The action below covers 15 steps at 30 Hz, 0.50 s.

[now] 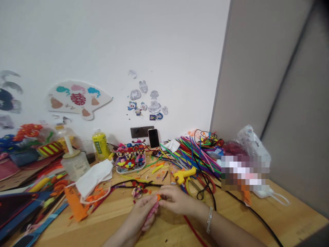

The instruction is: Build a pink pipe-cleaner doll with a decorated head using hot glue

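My left hand (146,214) is closed around a pink fuzzy craft piece (153,210), much of which the fingers hide. A small orange piece (159,197) sits at its upper end, between the fingertips of both hands. My right hand (174,200) meets the left from the right side, its fingers closed in a pinch at the orange piece. Just behind the hands lies a small multicoloured figure (137,191) on the wooden table. A yellow hot glue gun (184,175) rests beyond my right hand.
Several small colourful figures stand on a white tray (131,169). A heap of pipe cleaners (195,154) spreads at the back right. A phone (154,138) leans on the wall. A white mask (94,178), a pump bottle (75,164) and a yellow bottle (100,144) are left. A black cable (253,209) crosses the right.
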Motion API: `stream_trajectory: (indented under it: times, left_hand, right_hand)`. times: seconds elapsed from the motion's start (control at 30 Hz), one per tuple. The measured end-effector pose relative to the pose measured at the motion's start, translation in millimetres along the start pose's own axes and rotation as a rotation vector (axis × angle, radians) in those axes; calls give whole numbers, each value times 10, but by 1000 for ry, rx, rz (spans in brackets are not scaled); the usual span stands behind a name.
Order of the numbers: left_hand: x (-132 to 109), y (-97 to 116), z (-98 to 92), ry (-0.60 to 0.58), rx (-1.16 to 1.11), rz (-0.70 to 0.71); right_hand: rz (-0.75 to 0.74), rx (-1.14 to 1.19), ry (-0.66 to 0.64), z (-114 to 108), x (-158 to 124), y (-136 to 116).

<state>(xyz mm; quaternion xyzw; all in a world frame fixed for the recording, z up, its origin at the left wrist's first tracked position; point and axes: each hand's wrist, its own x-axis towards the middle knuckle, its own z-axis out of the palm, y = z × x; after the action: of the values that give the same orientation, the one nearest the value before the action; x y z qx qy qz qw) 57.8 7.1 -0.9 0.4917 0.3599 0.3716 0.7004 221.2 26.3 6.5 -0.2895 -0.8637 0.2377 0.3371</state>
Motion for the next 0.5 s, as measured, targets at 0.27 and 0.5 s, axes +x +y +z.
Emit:
stream_trajectory:
  times: [0.27,0.5]
  left_hand:
    - [0,-19,-6,0,-25,-9]
    - [2,-26,-19,-21,-34,-12]
  right_hand:
    - [49,124,16,21,-1,9]
    - [139,288,83,137,-1,48]
